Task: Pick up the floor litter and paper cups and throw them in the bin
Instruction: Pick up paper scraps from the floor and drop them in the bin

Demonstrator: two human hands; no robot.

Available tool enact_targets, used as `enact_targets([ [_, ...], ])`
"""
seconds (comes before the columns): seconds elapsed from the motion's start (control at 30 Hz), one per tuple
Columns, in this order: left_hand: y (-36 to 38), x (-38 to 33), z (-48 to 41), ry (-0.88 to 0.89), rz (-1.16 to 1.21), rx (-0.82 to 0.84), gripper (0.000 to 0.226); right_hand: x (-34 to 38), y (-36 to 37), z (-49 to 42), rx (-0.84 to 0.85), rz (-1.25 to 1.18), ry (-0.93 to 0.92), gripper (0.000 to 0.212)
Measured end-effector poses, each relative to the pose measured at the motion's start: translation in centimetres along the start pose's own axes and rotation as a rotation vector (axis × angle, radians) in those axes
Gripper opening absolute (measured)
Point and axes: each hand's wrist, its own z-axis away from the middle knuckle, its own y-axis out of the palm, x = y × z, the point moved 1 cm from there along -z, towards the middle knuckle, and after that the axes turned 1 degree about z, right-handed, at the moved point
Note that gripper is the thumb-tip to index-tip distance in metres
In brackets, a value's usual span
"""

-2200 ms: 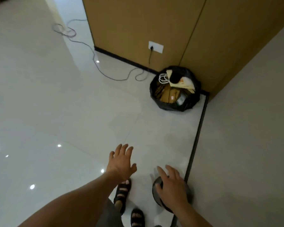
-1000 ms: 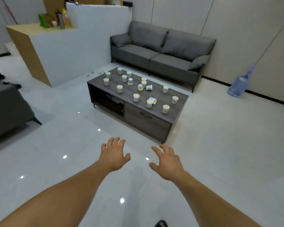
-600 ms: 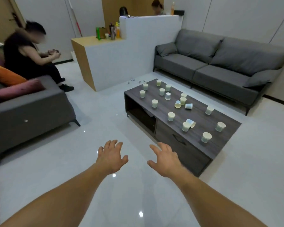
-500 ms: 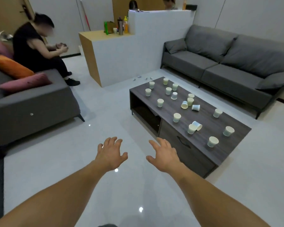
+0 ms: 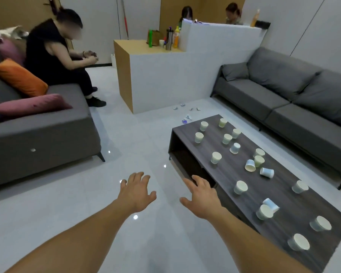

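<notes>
Since neither holds anything, the left hand (image 5: 137, 191) and right hand (image 5: 202, 196) hover with fingers spread over the floor at lower centre, probably ready for a fresh pickup. Paper cups (image 5: 240, 187) dot the dark coffee table (image 5: 224, 174) at right, most standing, a few tipped on their sides; whether any hold liquid I cannot tell. Floor litter (image 5: 186, 117) lies as small scraps at centre, between the table's far end and the white counter (image 5: 165, 81). No bin is in view, and the table's open shelf is too dark to read.

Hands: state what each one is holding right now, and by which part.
Nothing is held. The left hand and the right hand are both empty, fingers spread, above the floor beside the coffee table.
</notes>
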Motion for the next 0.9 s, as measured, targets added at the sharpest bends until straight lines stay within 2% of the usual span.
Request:
enact_targets([
  [0.27, -5.3, 3.3, -14.9, -0.011, -0.015, -0.006, 0.068, 1.9, -4.1, -14.8, -0.003, -0.039, -0.043, 0.070],
  [0.47, -9.3, 4.4, -28.2, -0.076, -0.028, -0.083, 0.067, 1.4, -7.0, -29.4, -0.010, -0.021, -0.119, 0.070],
  [0.67, -12.7, 5.3, -38.0, -0.200, -0.039, -0.091, 0.067, 1.0, -12.3, -42.5, -0.011, -0.025, -0.210, 0.070],
  [0.9, -15.2, 6.9, -49.8, -0.193, -0.015, -0.050, 0.067, 0.9, -15.4, -55.1, 0.028, -0.020, -0.219, 0.069],
])
